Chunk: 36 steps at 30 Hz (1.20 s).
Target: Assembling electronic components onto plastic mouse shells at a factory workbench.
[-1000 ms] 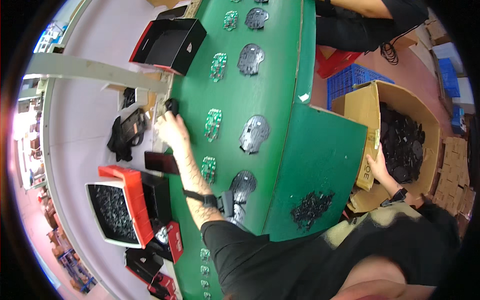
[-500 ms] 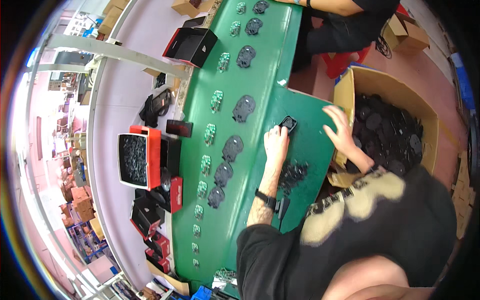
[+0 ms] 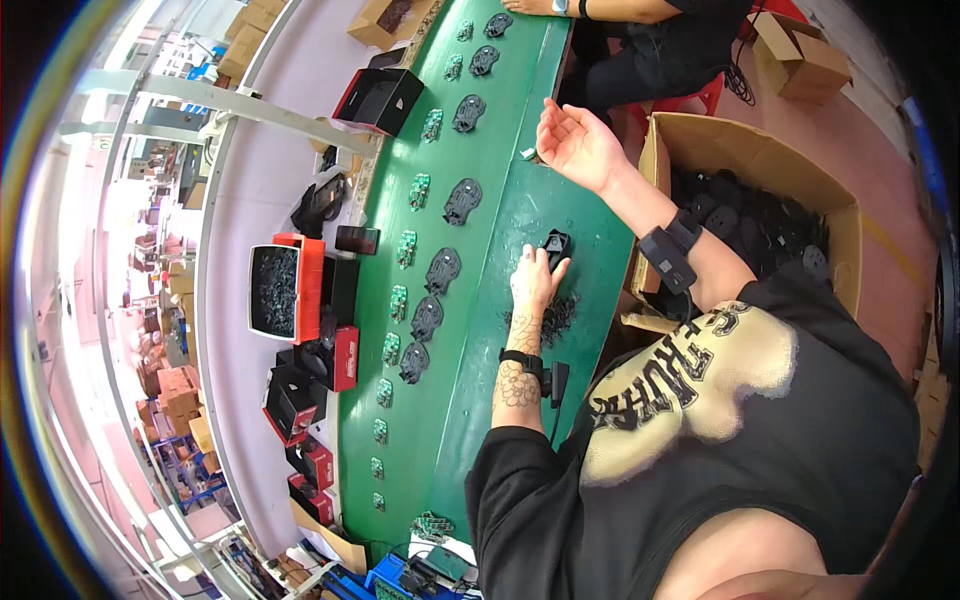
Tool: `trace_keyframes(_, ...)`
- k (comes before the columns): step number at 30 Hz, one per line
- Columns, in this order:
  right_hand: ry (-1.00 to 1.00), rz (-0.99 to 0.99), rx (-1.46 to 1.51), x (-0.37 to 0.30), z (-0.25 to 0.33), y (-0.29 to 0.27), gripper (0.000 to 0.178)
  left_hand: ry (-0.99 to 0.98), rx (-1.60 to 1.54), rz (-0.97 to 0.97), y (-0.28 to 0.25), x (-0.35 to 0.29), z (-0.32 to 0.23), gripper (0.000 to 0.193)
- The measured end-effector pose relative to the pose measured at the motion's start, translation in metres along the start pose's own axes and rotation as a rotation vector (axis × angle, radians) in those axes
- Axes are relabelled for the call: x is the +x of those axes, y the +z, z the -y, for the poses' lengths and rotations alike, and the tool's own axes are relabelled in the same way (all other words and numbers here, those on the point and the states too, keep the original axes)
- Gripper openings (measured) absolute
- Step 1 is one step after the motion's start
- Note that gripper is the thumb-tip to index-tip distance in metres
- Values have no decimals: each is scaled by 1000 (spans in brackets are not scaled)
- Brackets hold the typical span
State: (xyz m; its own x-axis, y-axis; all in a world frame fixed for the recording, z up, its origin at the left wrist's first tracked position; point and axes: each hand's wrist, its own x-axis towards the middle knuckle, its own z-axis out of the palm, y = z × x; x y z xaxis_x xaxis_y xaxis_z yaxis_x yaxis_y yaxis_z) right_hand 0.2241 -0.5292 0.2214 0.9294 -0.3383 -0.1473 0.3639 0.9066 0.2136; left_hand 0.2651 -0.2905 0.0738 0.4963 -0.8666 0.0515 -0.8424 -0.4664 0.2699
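My left hand (image 3: 534,280) is on the green bench, its fingers and thumb around the near end of a small black plastic housing (image 3: 557,244). Detail inside the housing is too small to make out. Just below that hand lies a pile of small black pieces (image 3: 556,320). My right hand (image 3: 583,148) is raised past the bench's far corner, palm showing, fingers spread and slightly curled, holding nothing. To the left, a row of black mouse-shaped shells (image 3: 463,201) and a row of green circuit boards (image 3: 407,249) run along the green belt.
A large carton (image 3: 648,165) of black plastic parts stands to my right. An orange-red box (image 3: 306,290) of small dark pieces sits beyond the belt, among black and red boxes (image 3: 378,100). Another person's hand (image 3: 535,5) rests at the belt's far end.
My right hand has swung from beside the carton up and to the left, its palm now showing. My left hand stays at the housing, its fingers a little wider. The whole view has shifted slightly.
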Motion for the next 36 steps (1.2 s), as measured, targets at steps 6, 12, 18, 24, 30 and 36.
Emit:
trace_keyframes(6,-127,215,-637,-56,-26,74,30,-200,-805,-496,-64,-1,-57,8)
trace_keyframes(12,-415,637,-1179,-101,-58,128,29,-64,-1184,-345,-181,-49,-190,37)
trace_keyframes(18,-478,698,-1201,-130,-66,145,27,-96,-1486,-342,-190,-64,-238,63)
trace_keyframes(24,-532,597,-1151,-136,-57,139,28,-147,-1527,-354,-183,-75,-258,49)
trace_keyframes(30,-639,453,-1155,-131,-42,137,30,-129,-1674,-408,-184,-73,-272,24)
trace_keyframes(36,-597,239,-1010,-127,-36,134,32,-210,-1789,-410,-184,-68,-276,21)
